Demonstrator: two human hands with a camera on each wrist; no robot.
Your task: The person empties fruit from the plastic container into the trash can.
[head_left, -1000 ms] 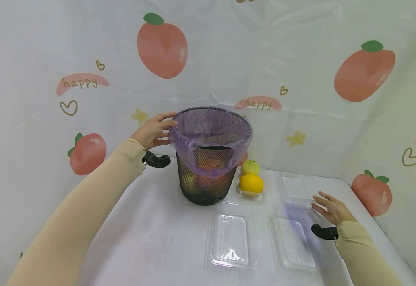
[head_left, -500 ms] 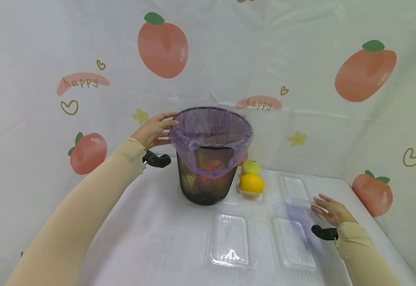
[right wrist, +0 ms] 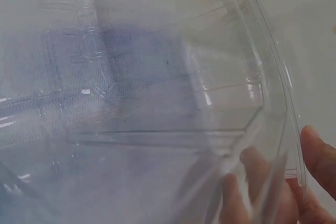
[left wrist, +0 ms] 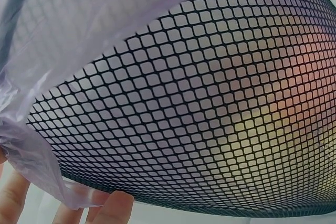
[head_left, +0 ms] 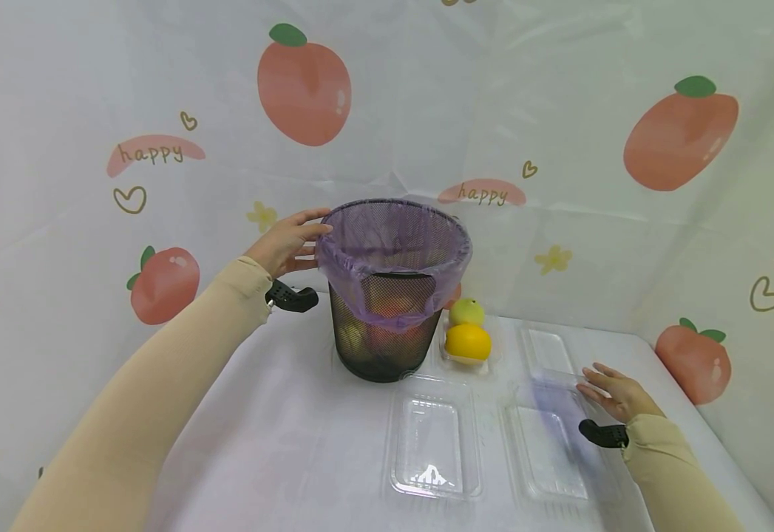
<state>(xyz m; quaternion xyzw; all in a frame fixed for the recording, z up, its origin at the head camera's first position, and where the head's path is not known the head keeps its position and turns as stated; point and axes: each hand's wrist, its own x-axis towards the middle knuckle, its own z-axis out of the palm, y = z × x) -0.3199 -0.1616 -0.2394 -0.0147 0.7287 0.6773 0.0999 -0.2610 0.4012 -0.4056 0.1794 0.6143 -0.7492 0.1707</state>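
A black mesh wastebasket (head_left: pixel 381 347), its rim covered by a thin purple plastic bag (head_left: pixel 400 321), stands in the head view's centre. My left hand (head_left: pixel 284 242) rests against its left rim, fingers spread. In the left wrist view, fingertips (left wrist: pixel 118 205) touch the bag and the outer mesh. Blurry yellow and reddish fruit (left wrist: pixel 252 135) shows through the mesh. At the right, my right hand (head_left: pixel 619 393) pinches the edge of a clear plastic container (right wrist: pixel 231 93). In the right wrist view, the thumb (right wrist: pixel 319 158) is outside the edge, with fingers behind the plastic.
A yellow fruit (head_left: pixel 468 343) and a pale green fruit (head_left: pixel 466 312) sit in a small clear box right of the wastebasket. One clear plastic tray (head_left: pixel 426 443) lies in front. Another clear piece (head_left: pixel 548 347) lies farther back. A fruit-printed cloth (head_left: pixel 387 96) hangs behind.
My right hand has dipped very slightly, still pinching the clear container's edge. The left hand and the wastebasket keep their places.
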